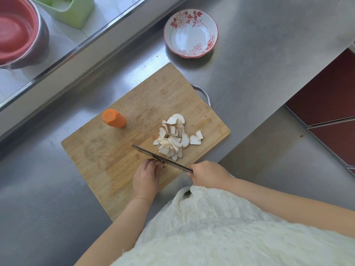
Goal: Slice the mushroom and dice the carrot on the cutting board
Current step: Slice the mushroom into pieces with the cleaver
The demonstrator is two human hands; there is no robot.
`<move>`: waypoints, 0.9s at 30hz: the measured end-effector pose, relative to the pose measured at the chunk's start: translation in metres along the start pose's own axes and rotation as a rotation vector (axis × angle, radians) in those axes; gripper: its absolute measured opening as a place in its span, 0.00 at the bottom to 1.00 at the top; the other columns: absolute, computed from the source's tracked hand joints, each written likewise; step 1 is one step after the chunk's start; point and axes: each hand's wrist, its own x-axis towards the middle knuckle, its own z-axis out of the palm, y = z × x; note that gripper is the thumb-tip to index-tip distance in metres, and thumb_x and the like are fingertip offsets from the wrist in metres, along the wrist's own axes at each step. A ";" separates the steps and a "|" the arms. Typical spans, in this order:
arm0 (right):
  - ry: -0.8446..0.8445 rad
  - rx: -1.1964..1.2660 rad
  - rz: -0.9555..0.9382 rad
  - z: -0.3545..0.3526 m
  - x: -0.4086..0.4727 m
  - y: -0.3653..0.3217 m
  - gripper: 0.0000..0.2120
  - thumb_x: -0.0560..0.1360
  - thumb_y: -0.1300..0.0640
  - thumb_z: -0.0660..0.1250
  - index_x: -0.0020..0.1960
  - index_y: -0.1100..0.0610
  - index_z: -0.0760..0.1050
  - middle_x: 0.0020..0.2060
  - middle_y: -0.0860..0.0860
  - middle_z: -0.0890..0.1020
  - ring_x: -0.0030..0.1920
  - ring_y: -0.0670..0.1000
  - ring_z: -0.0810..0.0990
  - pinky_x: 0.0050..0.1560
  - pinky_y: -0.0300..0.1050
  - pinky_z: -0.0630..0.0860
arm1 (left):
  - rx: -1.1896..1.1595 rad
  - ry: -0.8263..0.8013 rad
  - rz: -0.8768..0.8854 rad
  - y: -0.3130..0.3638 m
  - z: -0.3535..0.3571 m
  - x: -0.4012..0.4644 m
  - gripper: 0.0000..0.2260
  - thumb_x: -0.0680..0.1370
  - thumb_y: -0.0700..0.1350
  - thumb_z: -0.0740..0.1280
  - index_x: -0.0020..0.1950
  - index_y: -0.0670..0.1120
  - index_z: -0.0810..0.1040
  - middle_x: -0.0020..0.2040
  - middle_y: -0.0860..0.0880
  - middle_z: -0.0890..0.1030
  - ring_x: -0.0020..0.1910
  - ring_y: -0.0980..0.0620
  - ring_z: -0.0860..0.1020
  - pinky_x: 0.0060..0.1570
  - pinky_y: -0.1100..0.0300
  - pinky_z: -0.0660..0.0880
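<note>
- Left hand (145, 178) rests on the near part of the cutting board (119, 150), its fingers curled over a small last piece of mushroom (164, 165) and pinching it against the wood; the piece is mostly hidden under the fingertips and the blade
- On the far left, behind the steel ledge, stands a red basin (18, 31), and next to it a light green container (74, 11)
- Carrot piece (114, 118) lies on the far left part of the board, uncut, well apart from both hands
- Knife (162, 159) lies across the near middle of the board, its blade touching the fingertips of the left hand and its edge down on the small mushroom piece
- Mushroom slices (175, 138) are in a loose heap on the right part of the board, just behind the blade; two slices lie a little apart on the right side of the heap
- Flower-pattern bowl (191, 34) stands on the steel counter (259, 64) beyond the board, apart from it
- Right hand (208, 174) is closed around the knife handle at the near right corner of the board, and the handle itself is hidden inside the fist
</note>
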 end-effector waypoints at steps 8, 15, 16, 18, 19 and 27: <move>0.008 -0.017 -0.010 0.000 0.001 -0.003 0.15 0.82 0.50 0.55 0.45 0.57 0.73 0.40 0.53 0.77 0.39 0.54 0.74 0.37 0.45 0.68 | 0.005 0.026 0.009 -0.005 0.006 -0.001 0.14 0.76 0.48 0.62 0.42 0.41 0.83 0.39 0.45 0.81 0.31 0.44 0.78 0.24 0.58 0.72; -0.034 -0.032 0.040 0.008 0.014 -0.007 0.16 0.78 0.58 0.59 0.32 0.52 0.61 0.31 0.48 0.68 0.37 0.53 0.72 0.33 0.44 0.67 | 0.006 0.014 0.007 -0.007 0.008 -0.002 0.14 0.76 0.48 0.62 0.43 0.41 0.83 0.38 0.45 0.80 0.32 0.43 0.77 0.24 0.58 0.71; -0.040 -0.031 0.049 0.009 0.015 -0.007 0.15 0.78 0.58 0.60 0.33 0.53 0.62 0.30 0.49 0.68 0.36 0.53 0.72 0.32 0.43 0.67 | 0.000 0.014 0.005 -0.007 0.008 -0.002 0.14 0.76 0.48 0.62 0.43 0.41 0.83 0.39 0.45 0.80 0.33 0.43 0.78 0.24 0.57 0.72; -0.043 -0.006 0.066 0.009 0.017 -0.006 0.15 0.78 0.58 0.59 0.33 0.54 0.63 0.31 0.49 0.69 0.36 0.54 0.73 0.30 0.42 0.66 | -0.008 0.015 0.007 -0.007 0.008 -0.002 0.14 0.76 0.48 0.62 0.43 0.41 0.83 0.39 0.46 0.80 0.33 0.44 0.78 0.25 0.58 0.72; -0.042 0.016 0.073 0.009 0.018 -0.005 0.15 0.79 0.57 0.59 0.33 0.54 0.64 0.31 0.49 0.70 0.36 0.54 0.73 0.31 0.42 0.66 | -0.007 0.019 0.014 -0.006 0.007 -0.001 0.14 0.76 0.48 0.62 0.43 0.41 0.83 0.39 0.46 0.80 0.34 0.44 0.78 0.25 0.58 0.71; 0.001 0.093 0.055 0.007 0.011 0.002 0.18 0.81 0.49 0.56 0.34 0.51 0.62 0.31 0.48 0.70 0.34 0.50 0.71 0.31 0.43 0.65 | -0.015 -0.001 0.011 -0.004 0.002 -0.002 0.14 0.77 0.48 0.61 0.44 0.42 0.82 0.42 0.48 0.81 0.37 0.47 0.79 0.29 0.61 0.70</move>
